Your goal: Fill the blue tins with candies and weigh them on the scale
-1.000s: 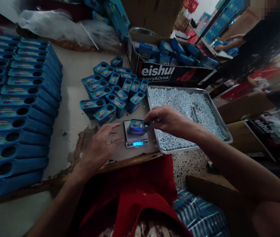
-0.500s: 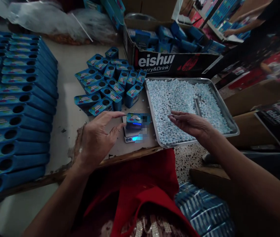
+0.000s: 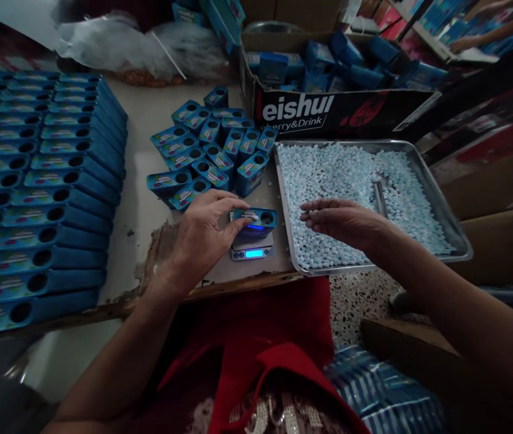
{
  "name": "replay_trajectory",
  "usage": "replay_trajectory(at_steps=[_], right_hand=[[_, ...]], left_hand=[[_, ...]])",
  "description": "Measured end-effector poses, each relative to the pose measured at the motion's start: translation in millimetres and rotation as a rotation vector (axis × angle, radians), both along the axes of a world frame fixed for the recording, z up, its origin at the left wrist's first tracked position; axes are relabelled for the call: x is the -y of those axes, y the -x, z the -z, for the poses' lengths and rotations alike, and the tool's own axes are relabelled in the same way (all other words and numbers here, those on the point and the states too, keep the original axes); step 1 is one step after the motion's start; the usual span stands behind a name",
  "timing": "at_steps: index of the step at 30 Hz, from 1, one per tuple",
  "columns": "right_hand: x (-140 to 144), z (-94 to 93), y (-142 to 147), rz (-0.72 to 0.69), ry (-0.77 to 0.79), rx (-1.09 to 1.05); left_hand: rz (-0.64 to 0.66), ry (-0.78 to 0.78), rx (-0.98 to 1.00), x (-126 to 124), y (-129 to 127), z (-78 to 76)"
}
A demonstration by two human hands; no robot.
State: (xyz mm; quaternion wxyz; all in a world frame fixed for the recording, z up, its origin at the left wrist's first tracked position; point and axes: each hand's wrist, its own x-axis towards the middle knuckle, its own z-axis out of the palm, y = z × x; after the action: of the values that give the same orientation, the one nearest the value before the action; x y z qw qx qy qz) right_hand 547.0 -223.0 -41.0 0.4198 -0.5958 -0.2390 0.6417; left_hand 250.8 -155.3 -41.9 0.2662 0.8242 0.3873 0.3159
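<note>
A blue printed box (image 3: 263,217) with a round hole in its top stands on a small digital scale (image 3: 252,253) with a lit display. My left hand (image 3: 208,232) has its thumb and fingers closed around the box's left end. One pale candy lies on the box top by the thumb tip. My right hand (image 3: 342,222) is above the metal tray (image 3: 289,223) of white and light-blue candies (image 3: 328,175), palm turned inward, fingers pressed together. A pale candy seems to show at its fingertips.
Several blue boxes with holes (image 3: 211,144) stand grouped behind the scale; many more stand in rows (image 3: 52,223) at left. A black carton (image 3: 337,111) of blue boxes is behind the tray. A metal scoop (image 3: 380,198) lies among the candies. Another person's arm (image 3: 486,39) shows at upper right.
My left hand has moved right and closed on the box, where before its fingers were apart beside it. My right hand stays over the tray. The view has shifted slightly left.
</note>
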Motion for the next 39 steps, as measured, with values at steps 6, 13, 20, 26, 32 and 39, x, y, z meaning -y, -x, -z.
replay_trajectory(at_steps=[6,13,20,26,32,39], right_hand=[[3.5,-7.2,-0.7,-0.17,-0.078,0.069],[-7.0,-27.6,15.3,-0.274,-0.228,0.303],[-14.0,-19.2,-4.6,-0.441,-0.354,0.884],[-66.2,6.6,9.4,-0.402,-0.745,1.559],[-126.5,17.1,49.6,-0.637,-0.899,1.692],[-116.6,10.8,49.3,-0.531,-0.757,1.735]], left_hand=[[0.061,0.022,-0.054,-7.2,-10.6,-0.5],[0.162,0.0,-0.072,-12.2,-31.9,-1.0],[0.207,-0.073,0.01,-15.8,-21.2,5.6],[0.268,-0.173,-0.282,-2.9,3.5,7.1],[0.011,-0.095,-0.188,18.2,86.0,-3.4],[-0.216,-0.122,-0.195,1.7,163.2,-39.9]])
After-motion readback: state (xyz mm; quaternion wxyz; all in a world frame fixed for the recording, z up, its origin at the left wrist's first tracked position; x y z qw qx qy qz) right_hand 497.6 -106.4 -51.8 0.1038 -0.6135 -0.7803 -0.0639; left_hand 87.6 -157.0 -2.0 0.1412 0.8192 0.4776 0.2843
